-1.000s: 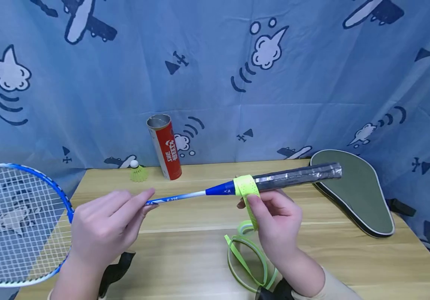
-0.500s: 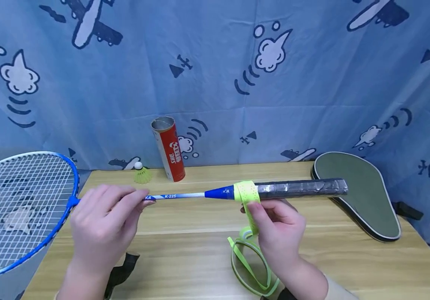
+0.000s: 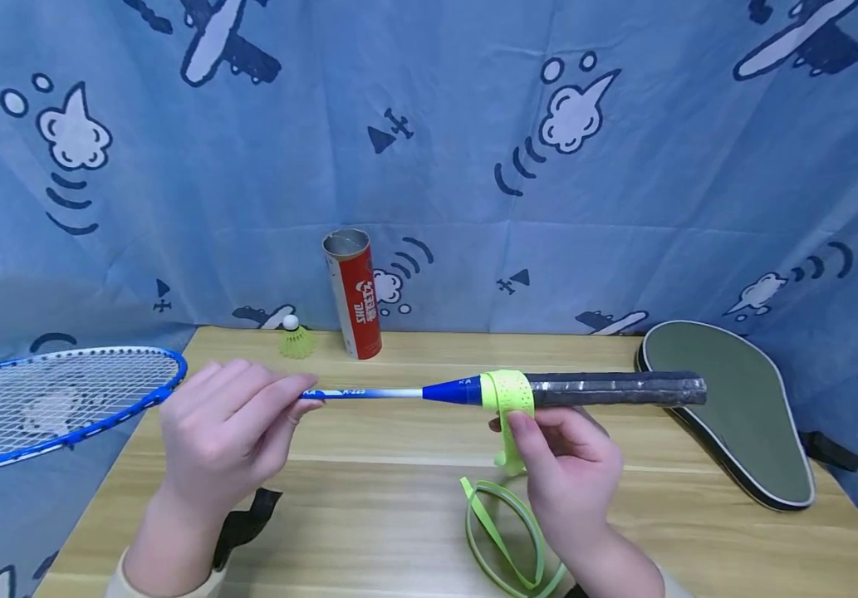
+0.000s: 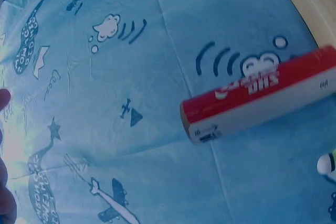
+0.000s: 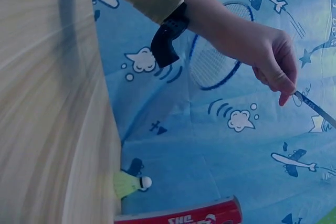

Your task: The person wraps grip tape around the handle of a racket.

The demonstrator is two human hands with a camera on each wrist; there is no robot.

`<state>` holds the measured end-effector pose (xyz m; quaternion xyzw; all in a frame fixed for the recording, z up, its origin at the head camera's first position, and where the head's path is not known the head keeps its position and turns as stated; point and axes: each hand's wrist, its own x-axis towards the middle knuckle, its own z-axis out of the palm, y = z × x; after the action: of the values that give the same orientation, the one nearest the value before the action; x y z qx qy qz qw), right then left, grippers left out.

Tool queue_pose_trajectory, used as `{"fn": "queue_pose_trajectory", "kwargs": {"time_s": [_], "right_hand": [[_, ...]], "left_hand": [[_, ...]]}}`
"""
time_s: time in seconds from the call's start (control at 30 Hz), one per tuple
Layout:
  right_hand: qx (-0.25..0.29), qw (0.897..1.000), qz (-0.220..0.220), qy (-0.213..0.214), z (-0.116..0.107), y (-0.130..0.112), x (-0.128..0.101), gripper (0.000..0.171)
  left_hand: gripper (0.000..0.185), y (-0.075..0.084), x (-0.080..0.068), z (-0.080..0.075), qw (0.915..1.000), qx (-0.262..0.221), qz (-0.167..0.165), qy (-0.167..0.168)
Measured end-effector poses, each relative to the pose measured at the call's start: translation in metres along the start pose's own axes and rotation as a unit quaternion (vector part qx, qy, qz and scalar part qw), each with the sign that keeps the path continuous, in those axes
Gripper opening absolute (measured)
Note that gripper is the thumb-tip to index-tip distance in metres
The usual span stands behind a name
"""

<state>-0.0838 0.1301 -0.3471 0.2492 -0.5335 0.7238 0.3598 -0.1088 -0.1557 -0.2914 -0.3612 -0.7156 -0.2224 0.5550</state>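
A blue badminton racket (image 3: 369, 393) is held level above the wooden table (image 3: 399, 515), its strung head (image 3: 47, 407) off the left edge. My left hand (image 3: 230, 432) pinches the thin shaft near the head, also seen in the right wrist view (image 5: 273, 66). My right hand (image 3: 566, 465) holds a neon yellow-green grip tape (image 3: 507, 399) wound once round the top of the dark handle (image 3: 615, 389). The tape's loose tail (image 3: 503, 531) loops on the table below.
A red shuttlecock tube (image 3: 354, 292) stands at the table's back with a yellow shuttlecock (image 3: 296, 339) beside it. A grey racket cover (image 3: 735, 407) lies at the right. A blue patterned curtain (image 3: 429, 149) hangs behind. A black strap (image 3: 245, 519) lies near my left wrist.
The racket has been turned about its shaft, so the head now shows nearly edge-on. Both hands and the racket sit slightly more to the right in view.
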Motion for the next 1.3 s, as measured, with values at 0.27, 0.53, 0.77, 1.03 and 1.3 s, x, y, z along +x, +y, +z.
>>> {"fn": "queue_pose_trajectory", "kwargs": {"time_s": [0.27,0.53,0.77,1.03,1.3], "right_hand": [[0.015,0.999,-0.045,-0.002,0.0,0.004,0.001,0.012],[0.037,0.998,-0.055,-0.022,0.003,0.008,0.001,0.017],[0.007,0.998,-0.057,0.004,0.003,0.007,0.002,0.021],[0.019,0.998,-0.055,0.025,0.006,0.009,0.001,0.023],[0.03,0.998,-0.046,0.015,0.005,0.008,0.001,0.022]], "left_hand": [[0.039,-0.001,0.001,-0.002,0.9996,-0.009,0.025,-0.008],[0.039,-0.004,0.001,-0.009,0.9985,-0.015,0.021,-0.048],[0.041,-0.004,0.002,-0.012,0.9984,-0.014,0.021,-0.05],[0.036,-0.006,-0.001,-0.014,0.9956,-0.035,0.018,-0.084],[0.032,-0.01,-0.005,-0.011,0.9951,-0.056,0.018,-0.08]]}}
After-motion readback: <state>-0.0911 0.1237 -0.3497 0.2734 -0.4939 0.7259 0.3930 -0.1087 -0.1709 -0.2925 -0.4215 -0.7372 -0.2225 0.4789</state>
